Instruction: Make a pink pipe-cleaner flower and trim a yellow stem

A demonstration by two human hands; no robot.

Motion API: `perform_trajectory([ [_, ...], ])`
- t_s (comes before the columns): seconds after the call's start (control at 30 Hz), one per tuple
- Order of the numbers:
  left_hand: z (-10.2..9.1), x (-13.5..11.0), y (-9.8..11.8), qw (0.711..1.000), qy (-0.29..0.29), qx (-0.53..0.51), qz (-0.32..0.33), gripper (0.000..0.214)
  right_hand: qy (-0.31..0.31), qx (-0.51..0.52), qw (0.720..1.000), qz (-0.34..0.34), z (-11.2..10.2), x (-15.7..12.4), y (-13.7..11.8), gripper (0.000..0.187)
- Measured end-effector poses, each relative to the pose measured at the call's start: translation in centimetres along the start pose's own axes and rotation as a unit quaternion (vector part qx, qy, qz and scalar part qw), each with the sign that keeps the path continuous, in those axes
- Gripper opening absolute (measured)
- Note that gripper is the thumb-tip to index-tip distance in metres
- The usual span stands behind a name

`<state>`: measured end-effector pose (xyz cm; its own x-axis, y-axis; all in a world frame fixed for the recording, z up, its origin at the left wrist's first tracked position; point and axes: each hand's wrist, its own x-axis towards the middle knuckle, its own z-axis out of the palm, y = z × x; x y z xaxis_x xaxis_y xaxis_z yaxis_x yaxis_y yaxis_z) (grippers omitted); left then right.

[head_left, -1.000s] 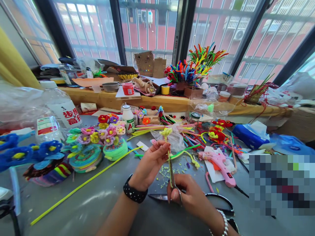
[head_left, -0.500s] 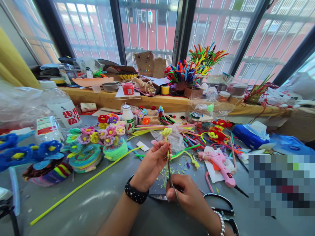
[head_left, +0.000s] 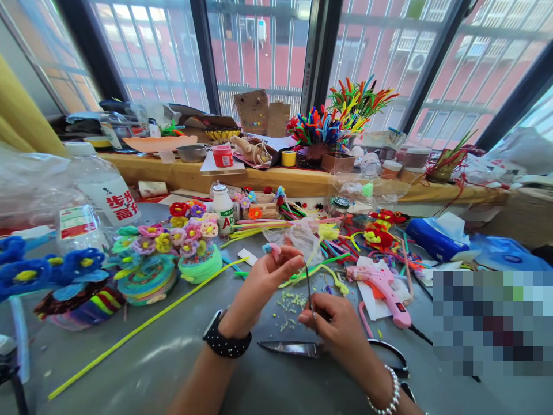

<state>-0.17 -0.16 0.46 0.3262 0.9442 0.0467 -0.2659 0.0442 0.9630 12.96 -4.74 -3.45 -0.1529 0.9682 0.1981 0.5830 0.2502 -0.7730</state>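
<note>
My left hand [head_left: 265, 276] is closed in a pinch on the thin stem of a pale yellow pipe-cleaner flower [head_left: 327, 231], whose head leans off to the right above the table. My right hand [head_left: 334, 325] is closed on small scissors [head_left: 309, 285]. Their blades point up, and the tip is just right of my left fingertips. Small yellow-green clippings [head_left: 290, 301] lie on the grey table [head_left: 181, 369] between my hands. Large black-handled scissors [head_left: 294, 348] lie flat under my right wrist.
A pink glue gun [head_left: 384, 285] lies right of my hands and a long yellow-green pipe cleaner [head_left: 142, 327] to the left. Pipe-cleaner flower pots [head_left: 190, 248], blue flowers [head_left: 52, 271], loose pipe cleaners [head_left: 276, 226], a water bottle [head_left: 101, 184] and a blue tissue pack [head_left: 436, 237] crowd the table.
The flower head has swung from upright to leaning right. My left hand turned and shifted slightly up. The scissors moved from beside the stem to just right of my left fingertips.
</note>
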Motion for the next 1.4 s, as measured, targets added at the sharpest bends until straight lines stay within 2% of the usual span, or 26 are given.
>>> perform_trajectory([
  [0.07, -0.1, -0.1, 0.2, 0.998, -0.024, 0.057, 0.006, 0.009, 0.008, -0.002, 1.000, -0.002, -0.2, 0.1, 0.1, 0.042],
  [0.2, -0.3, 0.0, 0.1, 0.990, -0.065, 0.121, -0.014, 0.017, 0.015, -0.011, 1.000, -0.003, -0.4, 0.1, 0.1, 0.041],
  [0.3, -0.4, 0.0, -0.1, 0.992, -0.063, 0.113, -0.004, 0.026, 0.024, -0.024, 0.999, -0.005, -0.4, 0.2, 0.2, 0.042],
  [0.4, -0.4, 0.0, 0.0, 0.993, -0.062, 0.101, 0.000, 0.024, 0.027, -0.030, 0.999, -0.004, -0.5, 0.2, 0.3, 0.041],
  [0.63, -0.9, -0.2, 0.4, 0.975, -0.121, 0.186, -0.025, 0.020, 0.013, -0.024, 1.000, 0.007, -0.7, 0.2, 0.3, 0.040],
  [0.8, -1.2, -0.1, 0.3, 0.983, -0.117, 0.133, -0.047, 0.012, 0.014, -0.013, 1.000, 0.003, -0.6, 0.2, 0.5, 0.042],
  [0.93, -0.8, -0.1, 0.3, 0.983, -0.132, 0.109, -0.062, 0.015, -0.031, 0.062, 0.998, -0.005, -0.5, 0.0, 0.2, 0.056],
  [1.07, -0.6, -0.3, 0.3, 0.978, -0.161, 0.102, -0.082, 0.017, -0.091, 0.167, 0.981, -0.035, -0.4, -0.2, -0.3, 0.066],
  [1.27, -0.7, -0.3, 0.1, 0.972, -0.183, 0.108, -0.097, 0.016, -0.109, 0.228, 0.966, -0.057, -0.5, -0.3, -0.6, 0.062],
  [1.4, -0.7, -0.2, -0.1, 0.970, -0.186, 0.112, -0.106, 0.016, -0.095, 0.239, 0.964, -0.064, -0.6, -0.3, -0.5, 0.057],
])
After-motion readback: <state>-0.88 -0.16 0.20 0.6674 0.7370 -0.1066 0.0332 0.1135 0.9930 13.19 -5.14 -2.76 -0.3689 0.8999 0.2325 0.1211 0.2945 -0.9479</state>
